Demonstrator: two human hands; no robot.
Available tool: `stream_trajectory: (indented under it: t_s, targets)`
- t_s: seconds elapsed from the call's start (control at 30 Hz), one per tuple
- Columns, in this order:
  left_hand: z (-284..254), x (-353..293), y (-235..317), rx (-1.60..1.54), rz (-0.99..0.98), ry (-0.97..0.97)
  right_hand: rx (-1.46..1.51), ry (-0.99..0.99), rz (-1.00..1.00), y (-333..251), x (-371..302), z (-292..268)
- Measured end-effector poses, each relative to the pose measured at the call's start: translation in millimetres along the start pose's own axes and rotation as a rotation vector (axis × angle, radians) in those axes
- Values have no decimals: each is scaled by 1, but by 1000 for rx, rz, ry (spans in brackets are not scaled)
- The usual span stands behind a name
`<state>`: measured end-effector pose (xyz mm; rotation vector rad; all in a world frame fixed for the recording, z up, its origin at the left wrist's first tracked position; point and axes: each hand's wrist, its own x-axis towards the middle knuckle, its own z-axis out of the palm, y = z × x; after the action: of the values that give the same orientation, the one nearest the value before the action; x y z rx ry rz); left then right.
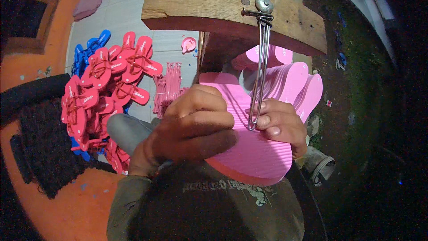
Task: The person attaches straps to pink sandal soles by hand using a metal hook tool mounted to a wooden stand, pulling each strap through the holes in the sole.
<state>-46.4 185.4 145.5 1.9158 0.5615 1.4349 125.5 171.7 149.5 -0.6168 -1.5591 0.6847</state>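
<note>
A pink ribbed flip-flop sole (249, 151) is held in front of my body, its upper end under the wooden beam. My right hand (283, 125) grips its right edge, thumb and fingertips beside the tip of a long looped metal hook (259, 71). That tip meets the sole's ribbed face; whether it passes through cannot be seen. My left hand (196, 120) is closed in a fist at the sole's left side, and what its fingers hold is hidden.
The hook hangs from a thick wooden beam (191, 2) by a bolt and a bent nail. Behind it stand stacked pink soles (287, 82). At left lie piled red flip-flops (100, 69), blue flip-flops (98, 40), bundled pink straps (173, 78) and a small pink cup (188, 43).
</note>
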Motion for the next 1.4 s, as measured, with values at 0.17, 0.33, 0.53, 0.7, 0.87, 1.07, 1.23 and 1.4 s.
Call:
stream_trajectory:
  t_s: [0.17,0.33,0.53,0.7,0.87,1.07,1.23,1.4]
  targets:
    - [-5,2,-3,-54,-26,-64,-11,-27,-73,5,-1,-4]
    - [-6,-2,6,129,-36,12,-212,185,73,-3,1,5]
    - [7,46,-30,972,273,653,-662,521,3,31,37,16]
    - [-3,44,-25,1025,176,665,-623,630,32,39,10,-25]
    - [5,-46,-28,875,2,400,-1535,695,678,90,-145,-195]
    - [52,15,-54,867,192,540,-1399,478,1127,106,-175,-187]
    - [53,33,-85,1137,178,554,-1335,635,1225,102,-171,-190]
    - [46,13,-38,915,23,466,-1223,651,558,29,-156,-149]
